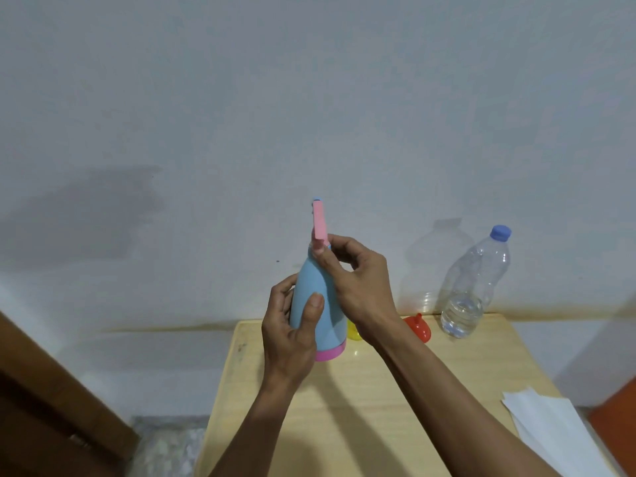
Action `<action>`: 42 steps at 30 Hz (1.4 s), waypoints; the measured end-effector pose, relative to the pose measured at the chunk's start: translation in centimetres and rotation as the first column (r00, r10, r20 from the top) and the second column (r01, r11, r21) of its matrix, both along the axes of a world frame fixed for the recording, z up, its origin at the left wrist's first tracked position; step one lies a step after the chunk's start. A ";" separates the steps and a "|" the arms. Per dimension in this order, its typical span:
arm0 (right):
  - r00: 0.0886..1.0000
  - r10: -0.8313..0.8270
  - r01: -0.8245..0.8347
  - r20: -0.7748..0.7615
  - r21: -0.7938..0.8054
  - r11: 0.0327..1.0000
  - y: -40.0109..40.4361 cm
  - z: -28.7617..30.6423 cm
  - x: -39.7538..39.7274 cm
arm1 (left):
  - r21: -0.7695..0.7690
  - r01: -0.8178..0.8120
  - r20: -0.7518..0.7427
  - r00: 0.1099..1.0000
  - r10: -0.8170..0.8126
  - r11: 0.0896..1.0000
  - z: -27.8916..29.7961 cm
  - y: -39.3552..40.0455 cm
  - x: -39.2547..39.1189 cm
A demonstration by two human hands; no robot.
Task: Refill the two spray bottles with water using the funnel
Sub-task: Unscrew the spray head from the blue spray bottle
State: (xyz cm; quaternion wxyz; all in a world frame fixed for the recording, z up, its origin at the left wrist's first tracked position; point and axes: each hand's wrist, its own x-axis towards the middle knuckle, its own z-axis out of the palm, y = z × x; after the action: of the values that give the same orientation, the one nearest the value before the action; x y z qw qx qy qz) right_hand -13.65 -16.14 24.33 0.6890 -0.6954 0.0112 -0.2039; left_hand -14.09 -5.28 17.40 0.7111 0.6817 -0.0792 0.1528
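A blue spray bottle with a pink base is held upright above the far edge of the wooden table, the left hand wrapped round its body and the right hand pinching the collar under the pink spray head. The smooth plastic looks light, rigid and probably slippery, so the wide lower body seems the surest hold. Beyond the bottle stand a water bottle and a red funnel.
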 end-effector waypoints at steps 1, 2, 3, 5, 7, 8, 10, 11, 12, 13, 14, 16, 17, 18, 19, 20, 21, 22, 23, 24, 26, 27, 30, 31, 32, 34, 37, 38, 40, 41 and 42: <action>1.000 0.007 -0.006 0.008 -0.031 1.000 0.0 0.1 -0.1 | 0.008 0.002 -0.001 1.000 -0.002 1.000 0.0 0.1 0.0; 1.000 0.009 -0.008 0.010 -0.069 0.998 0.0 0.2 -0.1 | 0.017 0.005 -0.004 1.000 -0.005 1.000 0.0 0.2 -0.1; 1.000 0.009 -0.009 0.004 -0.106 0.994 0.0 0.2 -0.2 | 0.026 0.008 -0.006 1.000 -0.008 1.000 -0.1 0.3 -0.1; 1.000 -0.003 0.001 -0.016 -0.160 0.987 0.2 0.2 -0.3 | 0.037 0.009 -0.005 1.000 -0.009 0.999 -0.2 0.5 -0.1; 0.999 -0.042 0.037 -0.018 -0.219 0.975 0.3 0.2 -0.4 | 0.042 0.003 -0.001 1.000 -0.003 0.999 -0.3 0.7 -0.2; 0.998 -0.066 0.060 -0.014 -0.247 0.967 0.4 0.2 -0.5 | 0.048 0.000 0.000 1.000 0.000 0.999 -0.4 0.8 -0.2; 0.994 -0.105 0.099 -0.010 -0.257 0.961 0.4 0.2 -0.5 | 0.067 -0.004 0.005 1.000 0.004 0.998 -0.5 0.9 -0.2; 0.993 -0.117 0.110 -0.014 -0.240 0.964 0.4 0.2 -0.6 | 0.073 -0.003 0.005 1.000 0.003 0.997 -0.6 1.0 -0.2; 0.992 -0.127 0.118 -0.026 -0.224 0.967 0.4 0.2 -0.6 | 0.073 -0.001 -0.001 1.000 0.001 0.997 -0.7 1.0 -0.2; 0.990 -0.137 0.125 -0.041 -0.215 0.969 0.5 0.1 -0.7 | 0.074 0.001 -0.007 1.000 -0.001 0.997 -0.9 1.0 -0.2; 0.988 -0.146 0.131 -0.054 -0.219 0.967 0.5 0.0 -0.8 | 0.076 0.002 -0.010 1.000 -0.002 0.997 -1.0 1.0 -0.3; 0.985 -0.160 0.141 -0.063 -0.238 0.961 0.7 -0.2 -1.1 | 0.082 0.005 -0.015 1.000 -0.004 0.997 -1.2 1.0 -0.4; 0.984 -0.169 0.148 -0.064 -0.247 0.958 0.8 -0.3 -1.2 | 0.080 0.007 -0.018 1.000 -0.006 0.997 -1.4 0.9 -0.5; 0.982 -0.178 0.157 -0.062 -0.254 0.954 0.8 -0.3 -1.3 | 0.075 0.009 -0.022 1.000 -0.007 0.997 -1.5 0.8 -0.6; 0.980 -0.188 0.166 -0.061 -0.257 0.952 0.8 -0.3 -1.3 | 0.068 0.011 -0.029 1.000 -0.009 0.998 -1.6 0.7 -0.7; 0.979 -0.195 0.173 -0.062 -0.256 0.951 0.8 -0.3 -1.3 | 0.063 0.015 -0.038 0.999 -0.013 0.998 -1.7 0.6 -0.8; 0.978 -0.200 0.179 -0.060 -0.252 0.951 0.7 -0.2 -1.3 | 0.065 0.020 -0.043 0.999 -0.018 0.998 -1.8 0.5 -0.9; 0.977 -0.206 0.186 -0.058 -0.249 0.950 0.5 -0.1 -1.3 | 0.074 0.026 -0.043 0.999 -0.022 0.997 -2.0 0.5 -0.9; 0.975 -0.216 0.197 -0.056 -0.241 0.950 0.3 0.0 -1.2 | 0.086 0.033 -0.043 0.999 -0.029 0.996 -2.1 0.4 -0.9; 0.972 -0.228 0.210 -0.054 -0.231 0.950 0.0 0.3 -1.1 | 0.093 0.044 -0.046 0.998 -0.039 0.995 -2.4 0.4 -0.9; 0.967 -0.252 0.241 -0.031 -0.203 0.949 -0.8 0.9 -1.0 | 0.094 0.069 -0.059 0.996 -0.063 0.993 -3.0 0.3 -0.7; 0.963 -0.270 0.264 -0.011 -0.182 0.947 -1.3 1.3 -0.8 | 0.097 0.078 -0.066 0.995 -0.072 0.992 -3.4 0.2 -0.5; 0.932 -0.352 0.359 0.087 -0.092 0.929 -3.4 2.6 -0.5 | 0.101 0.091 -0.102 0.992 -0.080 0.991 -4.5 -0.3 -0.2; 0.915 -0.386 0.394 0.120 -0.049 0.918 -4.3 3.0 -0.4 | 0.098 0.088 -0.115 0.990 -0.076 0.991 -4.9 -0.5 0.0; 0.894 -0.422 0.428 0.148 -0.004 0.904 -5.4 3.5 -0.4 | 0.091 0.084 -0.131 0.989 -0.071 0.992 -5.3 -0.6 0.1; 0.855 -0.491 0.488 0.168 0.060 0.871 -7.6 3.7 -0.6 | 0.075 0.075 -0.161 0.985 -0.063 0.994 -6.2 -1.0 0.2; 0.824 -0.555 0.552 0.112 0.062 0.832 -10.9 1.8 -0.9 | 0.113 0.038 -0.205 0.979 -0.014 0.993 -8.3 -1.3 0.4; 0.826 -0.559 0.558 0.067 0.036 0.829 -11.8 0.4 -1.0 | 0.137 0.024 -0.229 0.973 0.008 0.990 -9.0 -1.4 0.4; 0.839 -0.542 0.540 -0.056 -0.046 0.840 -13.2 -3.4 -1.2 | 0.171 0.010 -0.271 0.962 0.038 0.985 -10.6 -1.6 0.5; 0.838 -0.532 0.521 -0.124 -0.109 0.846 -13.6 -5.6 -1.3 | 0.184 0.011 -0.279 0.959 0.042 0.983 -11.3 -1.6 0.5; 0.830 -0.525 0.496 -0.190 -0.182 0.849 -13.9 -7.9 -1.5 | 0.198 0.017 -0.284 0.958 0.041 0.980 -12.0 -1.7 0.4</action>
State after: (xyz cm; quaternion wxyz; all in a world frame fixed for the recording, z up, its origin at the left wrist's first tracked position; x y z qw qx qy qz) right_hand -15.12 -29.99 16.41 0.5583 -0.7276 0.2644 -0.2983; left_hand -13.72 -6.97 5.44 0.6426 0.7646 0.0140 0.0481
